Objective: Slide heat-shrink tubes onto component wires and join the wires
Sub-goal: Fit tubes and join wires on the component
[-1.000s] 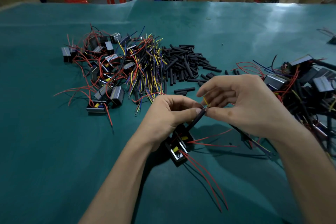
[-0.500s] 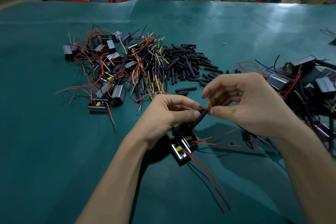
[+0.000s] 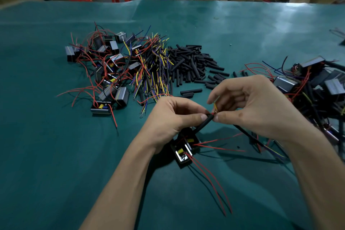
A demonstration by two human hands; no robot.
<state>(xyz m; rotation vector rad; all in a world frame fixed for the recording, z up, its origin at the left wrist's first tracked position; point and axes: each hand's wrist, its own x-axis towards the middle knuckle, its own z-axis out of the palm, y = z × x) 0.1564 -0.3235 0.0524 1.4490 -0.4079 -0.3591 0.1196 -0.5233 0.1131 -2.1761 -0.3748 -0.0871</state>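
**Heat-shrink on the wire, joint at my fingertips**

Heat-shrink tubing, a short black rubbery sleeve (image 3: 202, 124), sits on the component's lead between my hands, just above the green worktop (image 3: 56, 155). My left hand (image 3: 171, 119) pinches its upper end with thumb and forefinger; my right hand (image 3: 257, 106) pinches the thin yellow wire (image 3: 215, 106) and the bared tip where it meets the red lead. I judge the sleeve light, soft and a bit slick, so I would hold it near its mouth, not mid-length where it buckles. The wires look thin and springy, and the stripped strands probably fray easily, so I would take them on the insulation right behind the joint.

The small open black component box (image 3: 183, 152) rests on the worktop under my left wrist; inside it a yellow part shows, with red leads (image 3: 211, 179) trailing out toward me. Loose black sleeves (image 3: 192, 65) lie heaped beyond.
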